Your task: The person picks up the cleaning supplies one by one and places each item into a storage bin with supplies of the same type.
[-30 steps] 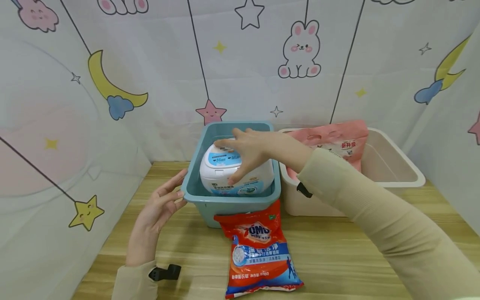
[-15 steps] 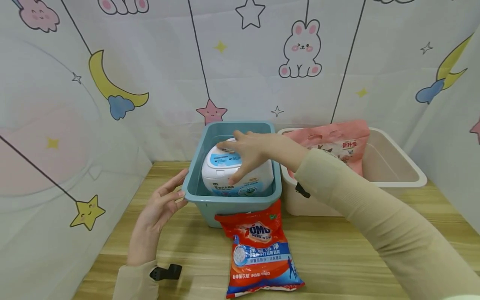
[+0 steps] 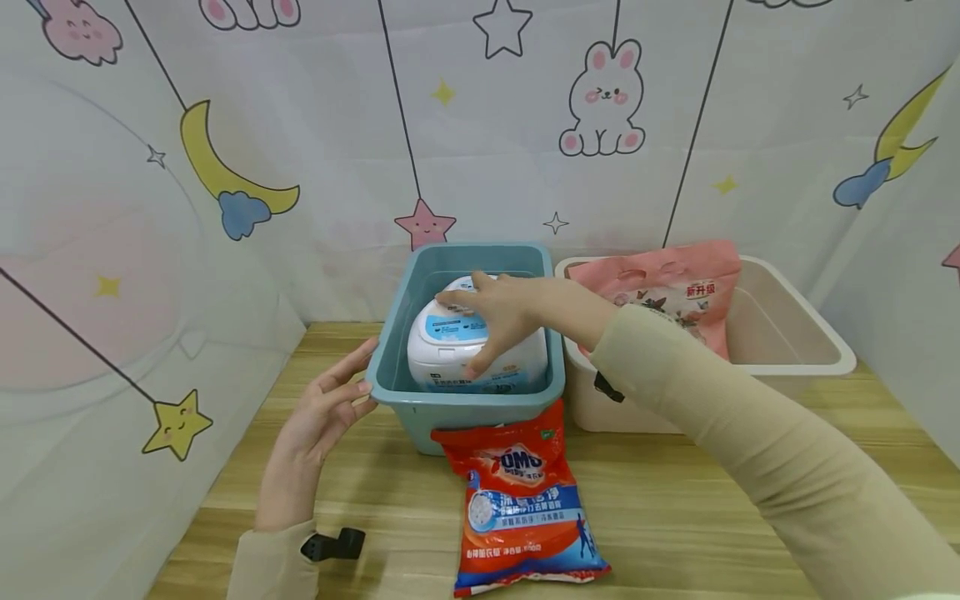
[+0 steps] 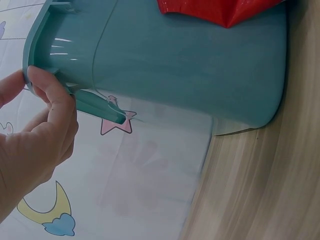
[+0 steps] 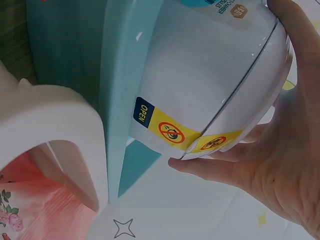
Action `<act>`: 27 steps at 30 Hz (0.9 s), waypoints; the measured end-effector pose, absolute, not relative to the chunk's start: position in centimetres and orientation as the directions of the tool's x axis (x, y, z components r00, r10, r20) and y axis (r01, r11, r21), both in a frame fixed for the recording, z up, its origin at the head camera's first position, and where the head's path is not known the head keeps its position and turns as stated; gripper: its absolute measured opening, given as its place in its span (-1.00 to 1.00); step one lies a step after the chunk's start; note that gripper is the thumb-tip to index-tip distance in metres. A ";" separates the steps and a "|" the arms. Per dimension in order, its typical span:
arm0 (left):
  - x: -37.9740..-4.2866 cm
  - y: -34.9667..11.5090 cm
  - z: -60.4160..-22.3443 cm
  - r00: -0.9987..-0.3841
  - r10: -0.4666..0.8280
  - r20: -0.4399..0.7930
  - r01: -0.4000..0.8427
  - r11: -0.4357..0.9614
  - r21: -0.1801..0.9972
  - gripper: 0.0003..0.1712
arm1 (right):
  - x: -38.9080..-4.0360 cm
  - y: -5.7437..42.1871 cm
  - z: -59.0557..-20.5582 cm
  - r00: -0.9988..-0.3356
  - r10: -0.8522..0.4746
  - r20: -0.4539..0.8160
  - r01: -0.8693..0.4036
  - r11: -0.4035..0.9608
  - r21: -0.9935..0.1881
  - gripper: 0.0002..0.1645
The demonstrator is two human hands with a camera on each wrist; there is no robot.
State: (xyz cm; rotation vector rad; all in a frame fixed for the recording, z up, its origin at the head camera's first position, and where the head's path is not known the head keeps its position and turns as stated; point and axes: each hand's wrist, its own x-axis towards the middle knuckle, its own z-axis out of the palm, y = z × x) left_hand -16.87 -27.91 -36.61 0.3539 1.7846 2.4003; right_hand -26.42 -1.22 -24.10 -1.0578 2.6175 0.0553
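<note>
Right now your right hand [image 3: 504,312] grips the white tub [image 3: 457,329], fingers spread wide over the rounded lid and the thumb bent down its 6 o'clock face. That tub, smooth glossy plastic with a bulging oval body and a blue label, sits inside the teal basin [image 3: 465,400]; its underside is hidden, so you cannot tell whether it touches the bottom.

At the basin's 8 o'clock corner, your left hand [image 3: 326,408] pinches the rolled rim, the gap between thumb and fingers only as wide as that lip. The basin is hard plastic, round-cornered and tapering towards its base.

At 3 o'clock stands a longer cream basin [image 3: 780,317], a crinkled, matte-looking pink bag [image 3: 675,292] upright in its 9 o'clock end. At 6 o'clock a plump, shiny red-and-blue detergent bag [image 3: 525,500] lies on the wood-grained table [image 3: 675,500], its film creased. Softly wrinkled printed cloth [image 3: 337,275] hangs at 12 o'clock.
</note>
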 end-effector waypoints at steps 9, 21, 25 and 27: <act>-16.8 -28.1 -36.7 -0.960 0.250 0.125 0.047 -0.298 0.953 -0.36 | -26.4 -1.2 -24.4 -0.676 -0.657 -0.334 -0.669 0.737 -0.095 0.28; -16.8 -27.9 -36.6 -0.965 0.239 0.111 0.038 -0.291 0.956 -0.35 | -26.6 -0.8 -24.9 -0.676 -0.637 -0.371 -0.644 0.755 -0.124 0.28; -16.8 -27.9 -36.6 -0.964 0.240 0.111 0.037 -0.290 0.956 -0.34 | -26.8 -0.7 -25.1 -0.675 -0.636 -0.375 -0.634 0.759 -0.147 0.31; -16.8 -27.9 -36.6 -0.965 0.240 0.109 0.036 -0.289 0.957 -0.33 | -26.9 -0.7 -25.2 -0.676 -0.634 -0.375 -0.632 0.761 -0.149 0.32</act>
